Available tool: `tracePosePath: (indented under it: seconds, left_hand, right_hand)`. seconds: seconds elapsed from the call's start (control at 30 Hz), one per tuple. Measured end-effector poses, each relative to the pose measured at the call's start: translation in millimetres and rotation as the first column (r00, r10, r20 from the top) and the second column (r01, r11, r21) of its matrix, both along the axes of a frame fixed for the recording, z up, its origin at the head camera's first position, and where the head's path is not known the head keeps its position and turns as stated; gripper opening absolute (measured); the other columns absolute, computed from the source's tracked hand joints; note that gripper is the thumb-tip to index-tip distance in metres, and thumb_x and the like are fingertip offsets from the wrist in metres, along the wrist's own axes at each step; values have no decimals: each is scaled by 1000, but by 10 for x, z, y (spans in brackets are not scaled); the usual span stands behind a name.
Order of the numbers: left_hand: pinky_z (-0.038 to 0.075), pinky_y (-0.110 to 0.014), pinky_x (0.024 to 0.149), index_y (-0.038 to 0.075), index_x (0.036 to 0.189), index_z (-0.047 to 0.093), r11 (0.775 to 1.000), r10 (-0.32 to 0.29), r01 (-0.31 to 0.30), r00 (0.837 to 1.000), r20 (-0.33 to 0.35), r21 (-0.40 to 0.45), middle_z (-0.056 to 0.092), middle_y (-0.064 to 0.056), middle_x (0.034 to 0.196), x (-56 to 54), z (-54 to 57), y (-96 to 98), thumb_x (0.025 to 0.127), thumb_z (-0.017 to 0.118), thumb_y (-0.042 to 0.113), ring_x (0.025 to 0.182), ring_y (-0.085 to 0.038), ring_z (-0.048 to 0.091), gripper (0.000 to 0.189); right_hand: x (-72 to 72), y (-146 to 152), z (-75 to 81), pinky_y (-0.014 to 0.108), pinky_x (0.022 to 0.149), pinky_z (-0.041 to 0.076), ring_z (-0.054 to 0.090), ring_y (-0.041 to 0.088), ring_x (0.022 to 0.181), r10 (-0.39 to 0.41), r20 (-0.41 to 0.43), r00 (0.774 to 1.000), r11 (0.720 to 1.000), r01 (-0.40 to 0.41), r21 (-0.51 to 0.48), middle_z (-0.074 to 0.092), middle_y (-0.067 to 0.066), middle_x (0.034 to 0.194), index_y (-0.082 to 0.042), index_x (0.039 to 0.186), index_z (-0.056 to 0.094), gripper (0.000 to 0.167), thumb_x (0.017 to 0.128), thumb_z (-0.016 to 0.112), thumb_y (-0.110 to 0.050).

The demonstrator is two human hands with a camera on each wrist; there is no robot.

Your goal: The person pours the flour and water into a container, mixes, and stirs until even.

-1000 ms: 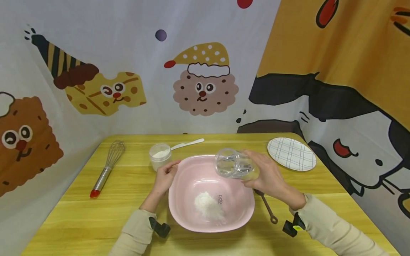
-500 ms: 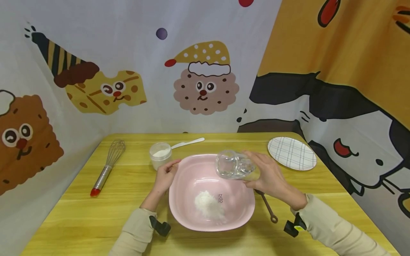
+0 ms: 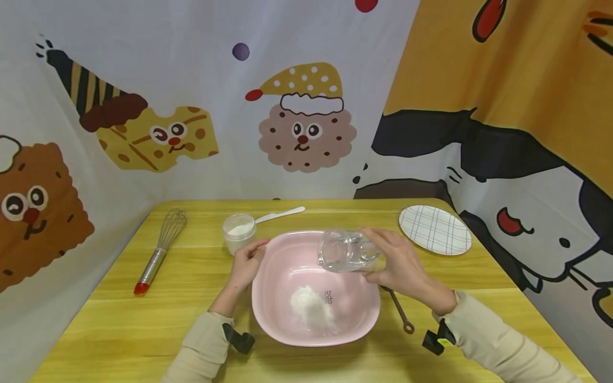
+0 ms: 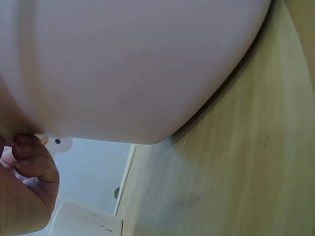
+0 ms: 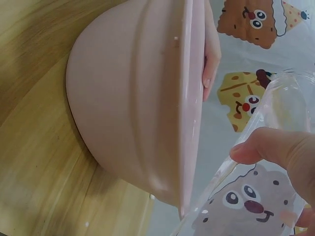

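A pink basin (image 3: 268,314) sits on the wooden table, a mound of white powder (image 3: 307,303) on its bottom. My left hand (image 3: 246,266) holds the basin's left rim near the far corner; its curled fingers show at the rim in the left wrist view. Over the basin's far right side, my right hand (image 3: 402,266) grips a clear cup (image 3: 341,251) round its lower end. The cup is tipped on its side, mouth to the left and slightly down, with clear liquid in it. The right wrist view shows the thumb (image 5: 256,146) along the cup's wall.
A clear jar of white powder (image 3: 238,234) stands beyond the left hand, a white plastic knife (image 3: 280,214) next to it. A whisk (image 3: 161,252) lies left, a checked plate (image 3: 435,230) far right. A brown-handled utensil (image 3: 399,308) lies partly under the right hand.
The cup has dipped a little at its mouth and moved slightly left. My left hand and the basin stay in place.
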State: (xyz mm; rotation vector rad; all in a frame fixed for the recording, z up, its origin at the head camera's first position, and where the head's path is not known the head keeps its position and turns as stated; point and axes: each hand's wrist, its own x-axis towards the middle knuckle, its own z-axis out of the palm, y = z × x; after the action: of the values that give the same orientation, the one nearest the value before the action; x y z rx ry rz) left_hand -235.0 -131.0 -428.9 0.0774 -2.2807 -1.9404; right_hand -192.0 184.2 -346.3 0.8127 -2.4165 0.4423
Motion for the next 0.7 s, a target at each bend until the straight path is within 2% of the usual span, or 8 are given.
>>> tracePosePath:
  seconds: [0.2,0.43,0.7]
  left_hand:
    - [44,-20,50,3,112,60,1000,-6,6,1000,3,14,51,-3,63,0,-6,0,89,50,11,55,-8,50,27]
    - [44,-20,50,3,112,60,1000,-3,3,1000,-2,-10,48,1,60,0,-9,-1,89,49,12,53,-7,48,27]
    - [43,-20,49,2,111,61,1000,-5,6,1000,-16,9,47,1,60,0,-11,-4,88,50,10,52,-7,47,27]
  right_hand:
    - [9,-19,-8,48,81,43,52,33,103,-1,3,1000,1000,1,12,55,18,116,-14,125,49,94,40,87,-22]
    - [22,-21,-22,48,81,43,52,33,102,7,-2,1000,1000,-7,10,55,18,116,-14,126,48,95,39,87,-22]
    - [32,-7,-23,49,82,42,52,33,102,-3,9,1000,1000,3,9,55,17,116,-14,126,48,95,40,87,-22]
